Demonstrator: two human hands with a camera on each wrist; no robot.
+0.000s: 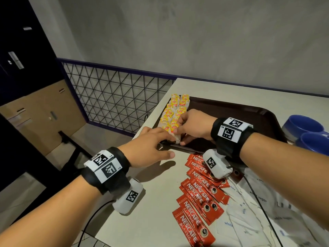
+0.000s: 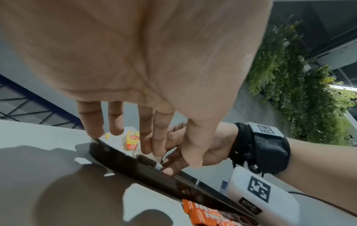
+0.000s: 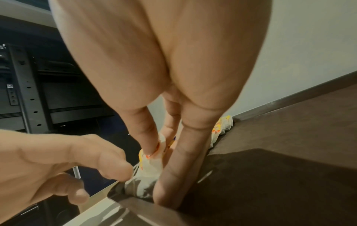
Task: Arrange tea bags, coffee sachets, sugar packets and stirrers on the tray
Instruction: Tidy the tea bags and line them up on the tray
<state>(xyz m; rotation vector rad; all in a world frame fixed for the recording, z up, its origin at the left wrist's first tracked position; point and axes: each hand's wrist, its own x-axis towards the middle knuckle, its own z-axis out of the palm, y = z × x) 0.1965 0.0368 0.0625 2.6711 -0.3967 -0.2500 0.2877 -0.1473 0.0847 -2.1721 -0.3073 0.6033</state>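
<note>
Grey table [image 1: 156, 202], brown tray [image 1: 249, 113] at its left edge.
Both hands meet at the tray's near corner: right hand [image 1: 194, 124] pinches a tea bag [image 1: 177, 139]; left hand [image 1: 151, 148] spreads straight fingers onto it.

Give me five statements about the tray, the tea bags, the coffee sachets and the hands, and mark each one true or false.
1. The tea bags lie in rows along the left end of the tray. True.
2. The coffee sachets are already on the tray. False: they lie on the table, in front of the tray.
3. Both hands work at the tray's near left corner. True: the left hand and the right hand meet there over a tea bag.
4. The right half of the tray is full of sugar packets. False: it is bare; the sugar packets lie on the table.
5. Two red cups stand left of the tray. False: two blue cups stand to its right.
</note>
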